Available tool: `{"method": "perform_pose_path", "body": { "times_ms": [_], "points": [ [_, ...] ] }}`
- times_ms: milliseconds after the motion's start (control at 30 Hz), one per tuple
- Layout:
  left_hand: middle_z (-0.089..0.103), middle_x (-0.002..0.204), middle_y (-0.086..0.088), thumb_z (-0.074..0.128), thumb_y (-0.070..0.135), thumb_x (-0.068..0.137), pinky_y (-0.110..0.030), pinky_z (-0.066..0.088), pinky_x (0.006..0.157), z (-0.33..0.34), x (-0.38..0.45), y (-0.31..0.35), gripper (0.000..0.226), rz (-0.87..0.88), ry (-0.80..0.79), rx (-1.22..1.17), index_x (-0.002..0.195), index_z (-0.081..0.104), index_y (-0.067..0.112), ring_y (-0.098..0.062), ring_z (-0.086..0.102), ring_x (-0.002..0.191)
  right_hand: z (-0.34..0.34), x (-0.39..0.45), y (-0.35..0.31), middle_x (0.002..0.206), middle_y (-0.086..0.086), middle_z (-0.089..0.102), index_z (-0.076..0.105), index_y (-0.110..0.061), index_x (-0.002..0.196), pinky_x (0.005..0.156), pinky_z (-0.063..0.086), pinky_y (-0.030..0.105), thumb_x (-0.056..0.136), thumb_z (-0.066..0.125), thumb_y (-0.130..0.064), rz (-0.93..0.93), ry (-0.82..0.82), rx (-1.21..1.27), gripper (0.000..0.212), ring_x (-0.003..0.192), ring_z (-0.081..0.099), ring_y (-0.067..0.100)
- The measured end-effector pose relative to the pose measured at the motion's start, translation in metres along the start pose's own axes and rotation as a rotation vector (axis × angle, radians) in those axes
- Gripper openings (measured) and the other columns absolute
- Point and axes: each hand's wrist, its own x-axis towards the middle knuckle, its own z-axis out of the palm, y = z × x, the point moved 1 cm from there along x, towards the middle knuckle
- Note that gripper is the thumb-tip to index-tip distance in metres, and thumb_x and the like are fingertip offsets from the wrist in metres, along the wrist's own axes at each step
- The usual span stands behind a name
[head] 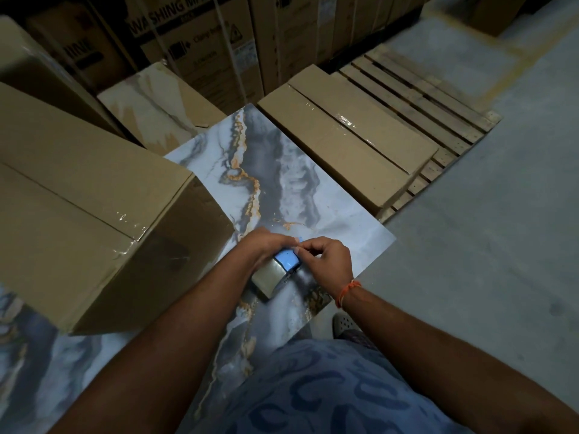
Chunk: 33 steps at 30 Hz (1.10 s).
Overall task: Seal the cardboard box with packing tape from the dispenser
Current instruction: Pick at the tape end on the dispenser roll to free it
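Two hands; one tape dispenser; one pallet (wooden).

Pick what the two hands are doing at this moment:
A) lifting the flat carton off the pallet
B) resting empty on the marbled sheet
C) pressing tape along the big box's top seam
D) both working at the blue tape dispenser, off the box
D: the left hand and right hand meet on the blue tape dispenser, held over the marbled sheet beside the large cardboard box.

blue dispenser, brown box, grey-gold marbled slab
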Motion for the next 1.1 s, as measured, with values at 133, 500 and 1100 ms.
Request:
{"method": "perform_pose_path", "body": {
  "times_ms": [133,500,1100],
  "points": [
    [0.069,0.087,-0.015,0.083,0.023,0.076,-0.044,0.061,0.085,-0.001,0.002,0.0,0.027,0.002,0.088,0.087,0.08,0.062,0.007,-0.03,0.071,0.08,-0.004,0.0,0.0,0.083,0.002,0.075,0.081,-0.013,0.08,0.064,0.047,0.009,0.087,0.076,-0.023,-0.033,-0.057,0.025,0.013,0.073,0.065,0.006],
    [0.063,0.081,-0.01,0.086,0.038,0.076,-0.029,0.037,0.054,0.019,-0.02,0.005,0.038,0.112,0.211,0.479,0.074,0.062,0.009,-0.024,0.059,0.073,-0.037,-0.004,0.012,0.082,-0.003,0.078,0.081,-0.013,0.082,0.069,0.054,0.017,0.09,0.07,-0.022,-0.002,-0.21,0.081,0.016,0.079,0.072,0.01],
    [0.072,0.098,-0.014,0.066,0.033,0.093,-0.042,0.052,0.072,0.07,-0.03,-0.034,0.029,0.568,0.572,0.852,0.113,0.062,0.012,-0.036,0.067,0.09,-0.077,0.015,0.041,0.086,0.0,0.073,0.072,-0.019,0.086,0.09,0.059,0.04,0.085,0.067,-0.003,0.108,-0.13,0.144,0.018,0.087,0.07,0.02]
  ]
}}
